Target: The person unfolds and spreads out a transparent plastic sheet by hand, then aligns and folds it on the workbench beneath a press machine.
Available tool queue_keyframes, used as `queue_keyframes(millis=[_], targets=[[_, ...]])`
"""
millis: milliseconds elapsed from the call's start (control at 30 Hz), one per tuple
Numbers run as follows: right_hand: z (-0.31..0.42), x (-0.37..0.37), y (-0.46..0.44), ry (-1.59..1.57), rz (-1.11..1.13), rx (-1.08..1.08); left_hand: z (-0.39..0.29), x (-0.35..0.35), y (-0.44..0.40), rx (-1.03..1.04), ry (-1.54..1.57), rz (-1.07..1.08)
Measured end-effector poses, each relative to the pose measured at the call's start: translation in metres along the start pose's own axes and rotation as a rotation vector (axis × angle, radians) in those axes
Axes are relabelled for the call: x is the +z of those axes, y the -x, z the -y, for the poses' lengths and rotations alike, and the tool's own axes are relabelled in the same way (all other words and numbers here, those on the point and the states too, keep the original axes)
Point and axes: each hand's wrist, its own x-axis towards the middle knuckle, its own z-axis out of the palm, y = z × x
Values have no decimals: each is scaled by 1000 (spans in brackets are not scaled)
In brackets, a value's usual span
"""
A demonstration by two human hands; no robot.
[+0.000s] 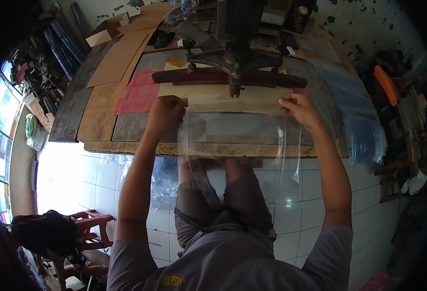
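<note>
A clear plastic sheet (242, 133) stretches between my hands and hangs over the front edge of the worktable (252, 149). My left hand (166, 115) pinches its far left corner, and my right hand (298, 109) pinches the far right corner. Just beyond my fingers lies a pale yellow sheet (218, 103) on the table. Above it hangs the long dark-red bar (194, 76) of a press, apart from the plastic. A pink sheet (135, 92) lies flat to the left of my left hand.
Stacked clear bluish plastic sheets (361, 119) droop over the table's right side. Cardboard pieces (121, 58) lie at the back left. Crumpled plastic (165, 182) sits on the tiled floor beneath the table. A red stool (94, 225) with a black bag (43, 235) stands at lower left.
</note>
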Motion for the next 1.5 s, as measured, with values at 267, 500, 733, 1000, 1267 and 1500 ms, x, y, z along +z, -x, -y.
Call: queue_keyframes(millis=[267,500,733,1000,1267,1500], targets=[[-6,13,-45,331,-38,-86,2,1,-36,136,-250,-29],[5,25,-36,386,-129,-178,-11,3,-38,171,-336,-58],[9,28,-24,514,-153,-324,-11,5,-36,144,-337,-8],[11,20,-15,577,-84,-408,2,2,-32,175,-322,7],[17,22,-2,622,-42,-322,7,-2,-22,264,-339,-68],[13,26,0,628,-84,-357,8,-3,-21,336,-368,-82]])
